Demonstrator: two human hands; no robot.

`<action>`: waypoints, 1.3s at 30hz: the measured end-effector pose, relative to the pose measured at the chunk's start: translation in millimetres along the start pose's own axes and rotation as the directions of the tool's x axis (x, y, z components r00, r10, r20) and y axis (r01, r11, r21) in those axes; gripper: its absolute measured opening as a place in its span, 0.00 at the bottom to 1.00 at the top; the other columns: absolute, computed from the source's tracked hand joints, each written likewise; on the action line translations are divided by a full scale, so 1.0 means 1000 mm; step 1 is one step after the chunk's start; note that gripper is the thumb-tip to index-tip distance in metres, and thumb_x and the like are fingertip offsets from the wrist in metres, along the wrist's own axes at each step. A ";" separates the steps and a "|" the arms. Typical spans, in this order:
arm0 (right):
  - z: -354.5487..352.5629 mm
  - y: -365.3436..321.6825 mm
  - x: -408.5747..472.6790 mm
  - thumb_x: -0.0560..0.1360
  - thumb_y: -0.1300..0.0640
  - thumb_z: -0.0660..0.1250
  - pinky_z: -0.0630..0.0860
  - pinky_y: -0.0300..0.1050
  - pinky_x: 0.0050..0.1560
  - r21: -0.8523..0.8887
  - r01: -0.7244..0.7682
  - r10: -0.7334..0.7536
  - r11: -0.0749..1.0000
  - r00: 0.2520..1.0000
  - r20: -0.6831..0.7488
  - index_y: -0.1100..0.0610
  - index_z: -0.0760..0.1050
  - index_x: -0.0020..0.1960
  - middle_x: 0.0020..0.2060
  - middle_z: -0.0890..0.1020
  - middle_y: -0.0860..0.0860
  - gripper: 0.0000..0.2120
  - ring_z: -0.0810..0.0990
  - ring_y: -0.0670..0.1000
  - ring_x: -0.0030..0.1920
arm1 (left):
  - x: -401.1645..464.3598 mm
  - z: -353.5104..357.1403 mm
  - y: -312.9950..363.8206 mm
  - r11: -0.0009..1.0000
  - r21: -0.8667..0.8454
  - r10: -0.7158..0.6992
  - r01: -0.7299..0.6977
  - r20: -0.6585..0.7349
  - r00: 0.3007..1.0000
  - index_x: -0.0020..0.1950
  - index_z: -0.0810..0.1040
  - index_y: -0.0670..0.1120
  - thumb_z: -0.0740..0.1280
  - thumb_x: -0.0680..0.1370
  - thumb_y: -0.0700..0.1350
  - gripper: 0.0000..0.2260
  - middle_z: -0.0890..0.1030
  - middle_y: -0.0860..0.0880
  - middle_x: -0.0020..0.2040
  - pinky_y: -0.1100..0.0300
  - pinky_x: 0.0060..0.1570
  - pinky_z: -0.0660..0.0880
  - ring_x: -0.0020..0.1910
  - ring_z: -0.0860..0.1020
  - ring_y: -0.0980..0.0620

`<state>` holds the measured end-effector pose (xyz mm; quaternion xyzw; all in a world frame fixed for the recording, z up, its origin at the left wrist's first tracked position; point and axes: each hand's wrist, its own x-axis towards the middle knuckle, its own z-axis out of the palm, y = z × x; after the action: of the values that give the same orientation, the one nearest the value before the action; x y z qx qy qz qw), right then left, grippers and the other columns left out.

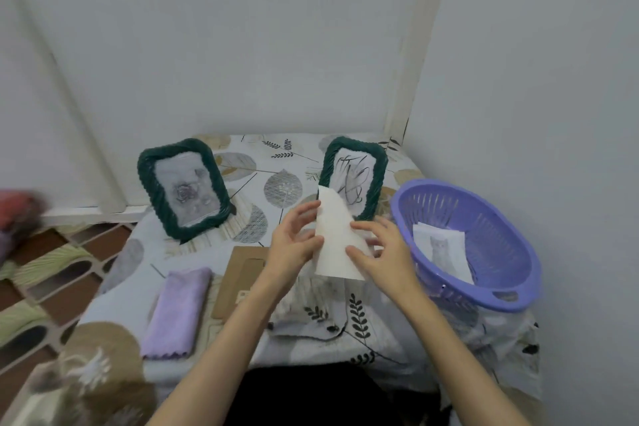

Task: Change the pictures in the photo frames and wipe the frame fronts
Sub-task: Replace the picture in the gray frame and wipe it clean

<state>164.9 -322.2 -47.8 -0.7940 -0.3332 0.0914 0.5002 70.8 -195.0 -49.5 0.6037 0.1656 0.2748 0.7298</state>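
Two hands on one white paper sheet (333, 235), held up above the bench (242, 156) near its middle. Left hand (294, 240) grips the sheet's left edge, fingers curled round it. Right hand (383, 251) pinches the right edge, fingertips on the near face, thumb side hidden. Sheet curved, blank back toward camera, top corner overlapping the lower left of the right frame (354, 176) in view.

Right frame: dark green, twisted-rope border, upright at back right, showing a black scribble-like drawing. Left frame (183, 188): same style, upright at back left, tilted back on its stand, showing a pale rose picture. Well apart from each other.

Brown cardboard backing (238, 275) flat on bench, just left of left wrist, partly under the forearm. Lilac cloth (179, 313) folded, lying beside the backing on its left. Second pale sheet (311, 308) flat on bench under the forearms, print too blurred to read.

Purple slotted basket (511, 280) at right bench edge, just beside right hand; cat picture (442, 247) lying inside.

Bench covered in leaf-print cloth. Patterned floor (52, 273) at left.
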 end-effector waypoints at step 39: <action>0.042 0.059 -0.009 0.67 0.69 0.69 0.71 0.39 0.50 -0.257 -0.071 0.099 0.964 0.990 0.098 0.60 0.80 0.51 0.38 0.75 0.51 0.14 0.71 0.42 0.32 | -0.028 -0.066 -0.048 0.327 0.945 -0.234 0.007 0.073 0.969 0.66 0.72 0.47 0.76 0.66 0.49 0.30 0.59 0.46 0.74 0.54 0.68 0.60 0.69 0.59 0.43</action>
<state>163.1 -313.2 -120.0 -0.8586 -0.3349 0.1133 0.3714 19.9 -165.5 -112.9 0.9227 0.2651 0.0129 0.2795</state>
